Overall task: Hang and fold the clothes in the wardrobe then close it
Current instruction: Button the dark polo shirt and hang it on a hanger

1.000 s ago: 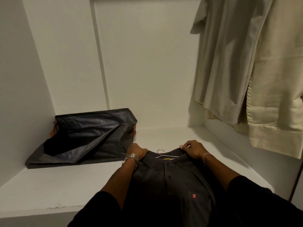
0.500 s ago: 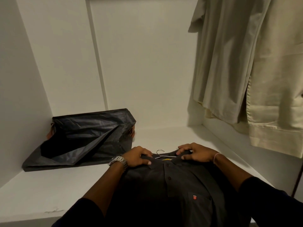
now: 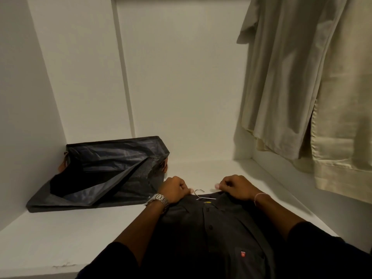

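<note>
A dark grey button-up shirt (image 3: 209, 228) with a small red chest logo lies flat, front up, on the white wardrobe shelf (image 3: 60, 234). A thin metal hanger (image 3: 199, 193) sits inside its neck, with the hook poking out past the collar. My left hand (image 3: 174, 189), a steel watch on its wrist, grips the collar left of the hook. Just right of the hook, my right hand (image 3: 234, 187) pinches the collar with curled fingers.
A collapsed dark grey fabric storage bag (image 3: 104, 172) lies at the back left of the shelf, close to my left hand. Two cream garments (image 3: 302, 87) hang at the right. White wardrobe walls close in the back and left.
Both hands drew apart from flat on the collar into curled grips on either side of the hook. The hanger hook now shows more plainly between them.
</note>
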